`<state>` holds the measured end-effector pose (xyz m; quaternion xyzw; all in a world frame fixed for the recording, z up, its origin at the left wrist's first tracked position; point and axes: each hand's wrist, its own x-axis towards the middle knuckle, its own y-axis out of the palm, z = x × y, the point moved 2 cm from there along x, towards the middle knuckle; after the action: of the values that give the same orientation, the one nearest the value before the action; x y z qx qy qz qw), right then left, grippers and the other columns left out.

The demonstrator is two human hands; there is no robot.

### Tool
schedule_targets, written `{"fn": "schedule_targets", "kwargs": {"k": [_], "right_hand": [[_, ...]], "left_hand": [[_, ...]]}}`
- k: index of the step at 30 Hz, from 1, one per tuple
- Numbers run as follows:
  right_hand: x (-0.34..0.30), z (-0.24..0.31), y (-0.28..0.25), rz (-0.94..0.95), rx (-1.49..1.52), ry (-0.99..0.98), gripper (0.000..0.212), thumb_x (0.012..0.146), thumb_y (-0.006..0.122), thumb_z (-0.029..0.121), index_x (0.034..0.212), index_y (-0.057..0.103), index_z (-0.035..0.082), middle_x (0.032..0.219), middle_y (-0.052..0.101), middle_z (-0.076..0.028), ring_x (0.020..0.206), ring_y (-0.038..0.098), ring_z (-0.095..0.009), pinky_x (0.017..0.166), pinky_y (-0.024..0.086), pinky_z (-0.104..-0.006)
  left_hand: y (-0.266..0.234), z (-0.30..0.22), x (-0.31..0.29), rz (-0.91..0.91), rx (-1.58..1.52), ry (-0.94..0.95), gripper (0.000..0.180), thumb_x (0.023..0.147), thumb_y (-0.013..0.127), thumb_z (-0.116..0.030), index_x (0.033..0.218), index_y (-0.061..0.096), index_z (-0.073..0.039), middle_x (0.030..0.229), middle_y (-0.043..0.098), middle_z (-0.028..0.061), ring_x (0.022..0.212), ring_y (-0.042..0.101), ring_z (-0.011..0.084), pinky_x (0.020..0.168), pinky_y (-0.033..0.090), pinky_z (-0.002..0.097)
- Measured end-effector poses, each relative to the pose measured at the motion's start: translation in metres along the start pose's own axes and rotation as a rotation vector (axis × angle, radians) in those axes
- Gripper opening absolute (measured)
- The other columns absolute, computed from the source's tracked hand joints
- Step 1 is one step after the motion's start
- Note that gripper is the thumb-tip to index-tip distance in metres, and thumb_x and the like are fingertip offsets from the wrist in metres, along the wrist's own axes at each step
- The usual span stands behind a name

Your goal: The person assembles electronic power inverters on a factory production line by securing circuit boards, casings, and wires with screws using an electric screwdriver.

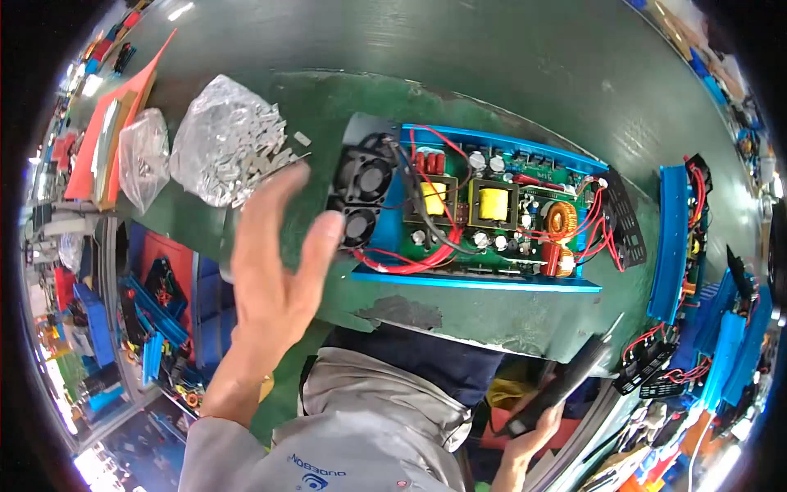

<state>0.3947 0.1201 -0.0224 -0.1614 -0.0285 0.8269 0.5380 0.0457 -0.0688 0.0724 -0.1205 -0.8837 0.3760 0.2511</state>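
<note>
My left hand [275, 271] is raised over the green worktable [328, 107], fingers spread, holding nothing; its fingertips hover near the two black fans [361, 193] at the left end of an open blue metal case [484, 283]. Inside the case sits a green circuit board [492, 205] with yellow transformers, a copper coil and red wires. My right hand [529, 439] is low at the table's near edge, gripping a black electric screwdriver [566, 377] that points up and to the right.
A clear bag of small silver metal parts [225, 139] and a smaller bag [143, 156] lie at the table's left. More blue cases with wiring [676, 238] stack at the right. Bins of parts [156, 320] stand below left.
</note>
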Motion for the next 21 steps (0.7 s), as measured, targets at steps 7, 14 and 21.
{"fn": "schedule_targets", "kwargs": {"k": [7, 14, 21], "right_hand": [[0.078, 0.105, 0.016, -0.253, -0.908, -0.609, 0.041, 0.096, 0.069, 0.016, 0.134, 0.06, 0.003, 0.114, 0.064, -0.015, 0.108, 0.06, -0.028, 0.091, 0.048, -0.0356], [0.051, 0.166, 0.17, 0.397, -0.667, -1.176, 0.043, 0.077, 0.084, 0.005, 0.116, 0.068, 0.005, 0.109, 0.064, -0.014, 0.099, 0.064, -0.031, 0.085, 0.052, -0.0401], [0.078, 0.156, 0.177, 0.261, -0.506, -0.806, 0.043, 0.08, 0.085, 0.009, 0.116, 0.064, 0.004, 0.089, 0.073, -0.008, 0.078, 0.071, -0.018, 0.072, 0.052, -0.0322]], "left_hand": [[0.013, -0.005, -0.001, 0.03, -0.049, -0.113, 0.028, 0.077, 0.083, -0.026, 0.088, 0.067, -0.005, 0.079, 0.063, 0.0081, 0.075, 0.063, 0.0314, 0.069, 0.048, 0.0418], [-0.004, -0.049, 0.016, -0.098, 0.017, 0.081, 0.028, 0.072, 0.086, -0.022, 0.088, 0.07, -0.005, 0.075, 0.064, 0.0075, 0.064, 0.065, 0.0249, 0.057, 0.05, 0.0355], [-0.005, -0.054, -0.002, -0.113, -0.391, 0.025, 0.043, 0.076, 0.089, -0.026, 0.108, 0.068, -0.005, 0.091, 0.067, 0.0095, 0.081, 0.067, 0.0225, 0.07, 0.051, 0.0327]]}}
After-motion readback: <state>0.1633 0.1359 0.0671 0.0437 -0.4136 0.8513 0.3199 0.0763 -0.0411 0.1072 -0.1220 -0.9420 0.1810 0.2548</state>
